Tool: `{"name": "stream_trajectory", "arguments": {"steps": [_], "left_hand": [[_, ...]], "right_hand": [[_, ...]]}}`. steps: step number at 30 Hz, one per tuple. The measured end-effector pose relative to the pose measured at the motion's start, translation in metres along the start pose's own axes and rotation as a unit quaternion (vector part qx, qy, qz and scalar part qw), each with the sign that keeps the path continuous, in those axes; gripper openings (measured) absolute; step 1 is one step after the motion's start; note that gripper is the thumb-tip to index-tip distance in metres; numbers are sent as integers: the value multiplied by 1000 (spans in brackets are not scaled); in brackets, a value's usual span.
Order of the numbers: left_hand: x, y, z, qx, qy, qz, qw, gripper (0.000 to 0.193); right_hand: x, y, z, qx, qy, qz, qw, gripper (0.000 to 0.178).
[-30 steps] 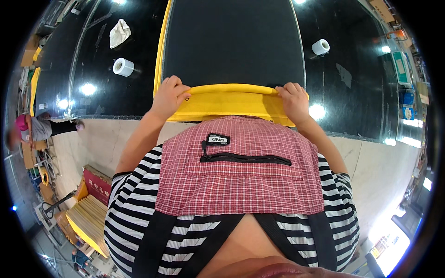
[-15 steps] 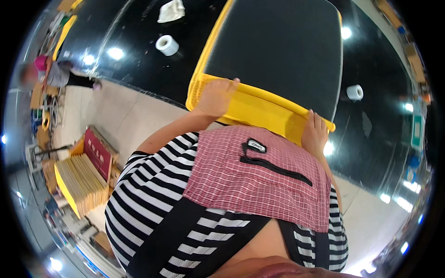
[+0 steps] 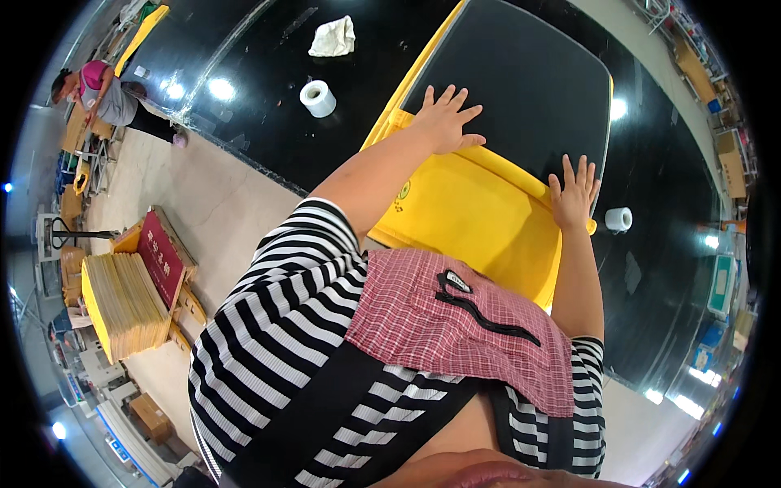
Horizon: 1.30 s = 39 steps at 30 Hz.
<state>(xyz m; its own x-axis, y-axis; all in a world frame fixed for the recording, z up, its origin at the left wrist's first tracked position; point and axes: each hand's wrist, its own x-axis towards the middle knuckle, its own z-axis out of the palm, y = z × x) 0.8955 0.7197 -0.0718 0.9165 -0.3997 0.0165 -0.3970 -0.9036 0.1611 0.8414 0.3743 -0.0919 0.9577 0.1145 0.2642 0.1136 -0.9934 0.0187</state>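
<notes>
A large black panel with rounded corners point(image 3: 521, 73) lies on the black table, edged in yellow along its left side. At its near end a yellow sheet point(image 3: 480, 215) comes down over the table's front edge to my apron, with a small printed mark at its left. A thicker yellow fold runs between panel and sheet. My left hand point(image 3: 446, 122) is spread over the panel's near left part. Near the right end of the fold, my right hand point(image 3: 574, 195) has its fingers stretched out over the panel's edge. Neither hand holds anything.
Two white rolls stand on the table point(image 3: 667, 268), one roll point(image 3: 318, 98) at left, the other point(image 3: 618, 220) at right. A crumpled white cloth point(image 3: 332, 37) lies beyond. At lower left, a stack of yellow-edged boards point(image 3: 126, 305) rests beside a dark red box point(image 3: 163, 259). A person point(image 3: 114, 93) stands far left.
Both hands have let go of the yellow edge and opened, the left moving forward and right onto the panel. More of the yellow sheet shows in front of the panel.
</notes>
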Motion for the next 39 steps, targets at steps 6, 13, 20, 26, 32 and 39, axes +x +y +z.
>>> {"name": "stream_trajectory", "arguments": {"steps": [6, 13, 20, 26, 32, 39], "left_hand": [[27, -13, -18, -36, -19, 40, 998, 78], [15, -4, -17, -123, -40, 11, 991, 70], [11, 6, 31, -146, 40, 2, 988, 32], [-26, 13, 11, -49, 112, 101, 987, 50], [11, 2, -10, -9, -42, 100, 994, 59], [-15, -3, -9, -29, -56, 110, 992, 53]], "right_hand": [[25, 4, 2, 146, 116, -104, 977, 29], [-55, -20, 0, 128, 137, -76, 979, 23], [-36, -16, -8, 220, 45, -18, 974, 28], [-21, 12, 9, 220, 20, -42, 974, 24], [8, 14, 2, 247, -4, -56, 967, 18], [-12, -6, -15, 245, -53, -73, 965, 16]]}}
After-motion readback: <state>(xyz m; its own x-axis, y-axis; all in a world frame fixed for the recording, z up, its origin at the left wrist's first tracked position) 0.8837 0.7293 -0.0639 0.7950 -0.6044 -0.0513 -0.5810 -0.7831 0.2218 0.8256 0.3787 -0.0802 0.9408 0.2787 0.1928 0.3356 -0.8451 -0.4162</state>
